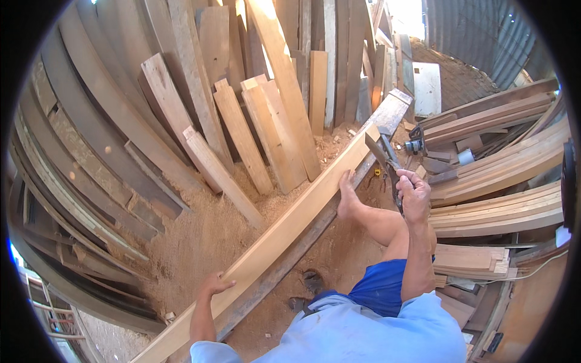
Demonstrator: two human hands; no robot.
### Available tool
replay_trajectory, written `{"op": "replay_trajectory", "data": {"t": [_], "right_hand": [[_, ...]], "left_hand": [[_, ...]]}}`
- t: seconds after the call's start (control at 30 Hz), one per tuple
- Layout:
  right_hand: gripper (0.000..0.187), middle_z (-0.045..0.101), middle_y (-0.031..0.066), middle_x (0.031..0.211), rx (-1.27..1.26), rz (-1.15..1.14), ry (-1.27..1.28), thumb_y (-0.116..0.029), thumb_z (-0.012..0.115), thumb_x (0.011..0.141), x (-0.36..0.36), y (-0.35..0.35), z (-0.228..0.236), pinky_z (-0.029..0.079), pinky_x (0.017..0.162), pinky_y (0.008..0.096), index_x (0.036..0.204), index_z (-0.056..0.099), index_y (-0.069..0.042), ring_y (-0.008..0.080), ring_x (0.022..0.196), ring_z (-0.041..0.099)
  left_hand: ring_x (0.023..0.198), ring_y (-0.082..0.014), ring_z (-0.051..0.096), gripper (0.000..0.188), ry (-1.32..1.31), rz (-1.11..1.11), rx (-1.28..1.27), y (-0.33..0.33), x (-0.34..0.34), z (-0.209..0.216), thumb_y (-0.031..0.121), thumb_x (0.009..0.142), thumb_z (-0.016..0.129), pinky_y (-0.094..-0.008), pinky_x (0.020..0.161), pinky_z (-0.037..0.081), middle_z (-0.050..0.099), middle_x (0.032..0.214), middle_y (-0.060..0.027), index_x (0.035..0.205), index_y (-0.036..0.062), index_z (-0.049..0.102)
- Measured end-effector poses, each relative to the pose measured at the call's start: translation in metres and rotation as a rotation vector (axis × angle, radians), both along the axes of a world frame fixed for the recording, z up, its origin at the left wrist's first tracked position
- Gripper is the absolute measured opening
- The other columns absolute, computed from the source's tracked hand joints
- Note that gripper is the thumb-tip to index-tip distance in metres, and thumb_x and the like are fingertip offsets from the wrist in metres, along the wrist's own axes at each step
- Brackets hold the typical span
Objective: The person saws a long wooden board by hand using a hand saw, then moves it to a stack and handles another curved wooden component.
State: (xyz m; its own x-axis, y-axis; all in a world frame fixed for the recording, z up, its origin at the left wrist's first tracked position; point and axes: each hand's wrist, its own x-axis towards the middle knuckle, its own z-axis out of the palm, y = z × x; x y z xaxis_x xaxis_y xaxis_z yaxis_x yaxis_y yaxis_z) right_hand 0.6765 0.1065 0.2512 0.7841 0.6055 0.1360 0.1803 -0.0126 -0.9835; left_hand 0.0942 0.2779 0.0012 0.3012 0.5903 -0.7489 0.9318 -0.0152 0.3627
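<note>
A long pale wooden plank (pixel 278 221) runs slantwise from the lower left to the upper middle, lying along a grey, weathered beam (pixel 272 272). My left hand (pixel 213 284) grips the plank's left edge near its lower end, the thumb laid across the top face; its other fingers are mostly hidden. Raised near the plank's far end, my right hand (pixel 414 192) is closed around a dark tool (pixel 382 156) with a long flat blade, whose exact kind I cannot make out. My bare foot (pixel 347 196) presses against the plank's right side.
Boards (pixel 275 130) lean upright beyond the plank, and curved-looking timbers (pixel 91 139) line the left. Stacked planks (pixel 502 175) fill the right side. A power tool (pixel 415 142) lies past my right hand. Sawdust (pixel 200 242) covers the ground.
</note>
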Motion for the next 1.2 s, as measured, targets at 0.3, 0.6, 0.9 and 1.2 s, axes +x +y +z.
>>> {"op": "replay_trajectory", "data": {"t": [0.3,0.6,0.9,1.2], "right_hand": [[0.020,0.063,-0.0022,0.078,-0.043,0.063,0.032,-0.012,0.062,0.099,-0.027,0.006,-0.021,0.040,0.054,0.0171,0.114,0.070,0.000,0.0006,0.062,0.049],[0.020,0.063,-0.0020,0.077,0.057,0.058,0.063,-0.011,0.061,0.099,-0.022,0.004,-0.018,0.040,0.054,0.0172,0.114,0.069,0.001,0.0007,0.061,0.049],[0.021,0.063,-0.0017,0.077,0.020,0.017,0.082,-0.012,0.061,0.099,-0.011,0.009,-0.026,0.040,0.054,0.0171,0.114,0.069,0.001,0.0009,0.061,0.049],[0.022,0.063,-0.0015,0.078,-0.069,0.092,0.006,-0.014,0.062,0.099,-0.030,0.017,-0.033,0.041,0.055,0.0181,0.114,0.070,0.000,0.0008,0.061,0.049]], "left_hand": [[0.129,-0.0409,0.056,0.091,0.124,-0.014,0.080,-0.032,0.019,-0.028,0.076,0.088,0.048,-0.0481,0.108,0.044,0.059,0.136,-0.0283,0.138,0.0011,0.059],[0.140,-0.0409,0.045,0.092,-0.002,0.030,-0.051,-0.055,0.009,-0.063,0.079,0.093,0.035,-0.0453,0.116,0.035,0.052,0.144,-0.0284,0.135,0.0006,0.060],[0.129,-0.0424,0.056,0.082,-0.064,0.041,-0.150,-0.118,0.082,-0.034,0.072,0.094,0.041,-0.0460,0.108,0.043,0.062,0.130,-0.0308,0.127,0.0018,0.067],[0.133,-0.0424,0.052,0.072,-0.356,0.008,0.237,-0.041,0.187,-0.043,0.060,0.096,0.052,-0.0466,0.113,0.039,0.056,0.140,-0.0276,0.142,0.0044,0.056]]}}
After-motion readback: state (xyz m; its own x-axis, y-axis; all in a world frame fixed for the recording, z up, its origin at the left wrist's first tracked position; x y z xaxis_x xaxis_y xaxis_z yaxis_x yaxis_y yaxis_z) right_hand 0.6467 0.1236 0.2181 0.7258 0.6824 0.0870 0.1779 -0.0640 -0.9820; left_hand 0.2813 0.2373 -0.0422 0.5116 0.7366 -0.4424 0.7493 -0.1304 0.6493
